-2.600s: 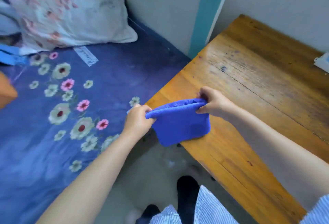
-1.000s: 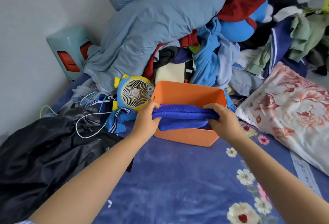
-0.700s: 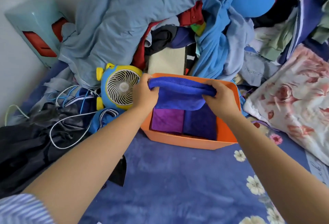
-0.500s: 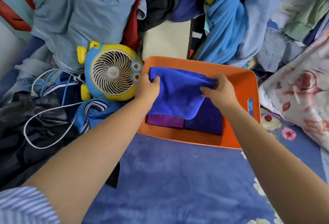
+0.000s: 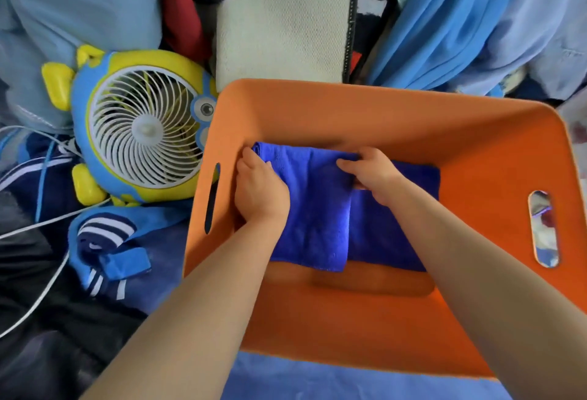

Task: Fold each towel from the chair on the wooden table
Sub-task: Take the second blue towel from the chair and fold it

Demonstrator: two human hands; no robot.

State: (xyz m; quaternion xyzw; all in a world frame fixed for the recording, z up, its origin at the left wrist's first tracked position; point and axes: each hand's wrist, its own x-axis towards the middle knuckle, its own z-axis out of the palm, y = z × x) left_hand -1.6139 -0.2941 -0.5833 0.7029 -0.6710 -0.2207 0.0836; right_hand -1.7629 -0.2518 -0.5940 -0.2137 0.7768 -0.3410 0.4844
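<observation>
Head view, looking down into an orange plastic bin [image 5: 365,107]. A folded blue towel [image 5: 313,209] lies flat on its floor toward the 9 o'clock wall, partly overlapping a darker blue towel [image 5: 390,231] at its 3 o'clock side. The left hand [image 5: 259,190] curls its fingers over the towel's 9 o'clock edge; the right hand [image 5: 373,172] pinches its far 1 o'clock corner. A yellow-and-blue cartoon fan [image 5: 139,128] sits just outside the bin at 9 o'clock.

Hands [image 5: 260,190] on towel [image 5: 313,209] in bin [image 5: 476,132]
</observation>
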